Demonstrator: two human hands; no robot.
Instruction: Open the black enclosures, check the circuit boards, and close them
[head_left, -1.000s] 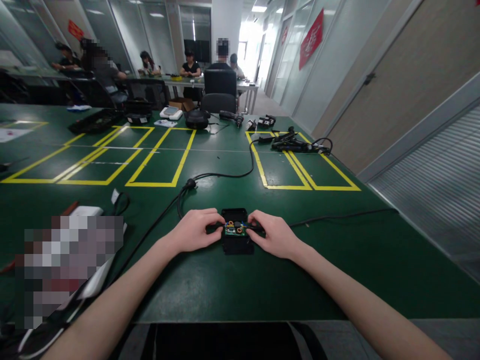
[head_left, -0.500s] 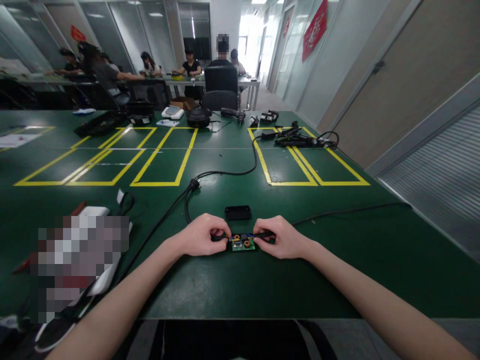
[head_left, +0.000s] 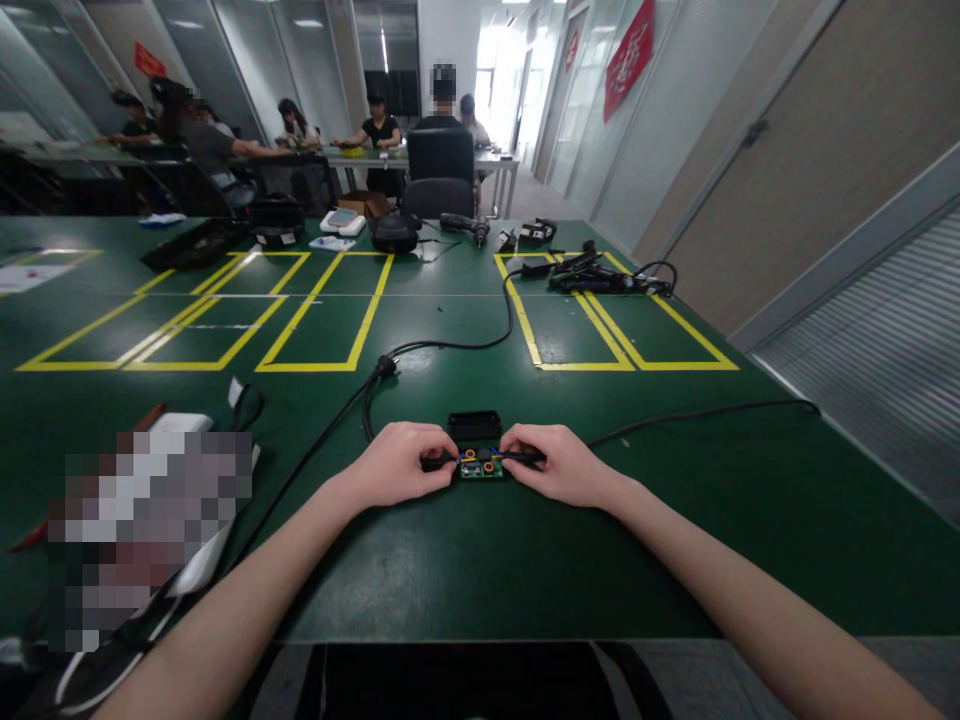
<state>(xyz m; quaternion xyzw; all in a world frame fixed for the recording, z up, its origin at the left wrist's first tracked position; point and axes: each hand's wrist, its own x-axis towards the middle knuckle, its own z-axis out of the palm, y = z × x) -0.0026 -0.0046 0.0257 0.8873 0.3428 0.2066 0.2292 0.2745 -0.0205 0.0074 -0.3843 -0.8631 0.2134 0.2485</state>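
Note:
Between my hands is a small green circuit board (head_left: 481, 466) with copper-wound coils and thin coloured wires, over the table. My left hand (head_left: 405, 462) pinches a black cable end (head_left: 436, 463) at the board's left side. On the right side, my right hand (head_left: 553, 464) pinches another black cable end (head_left: 525, 457), with fingertips close to the board's edge. Just beyond the board lies a black rectangular plastic case half (head_left: 474, 425), its hollow side up. Whether the board sits in a second case half is hard to make out.
A black cord with a plug (head_left: 387, 366) runs across the green table (head_left: 480, 570); another cable (head_left: 705, 411) trails right. Coiled black cables (head_left: 600, 275) and a power drill (head_left: 466, 228) lie farther back. A blurred-out item (head_left: 150, 530) is at left. Several people sit beyond.
Both hands and the circuit board have shifted slightly away from me, closer to the black case half. The grips on the cable ends remain.

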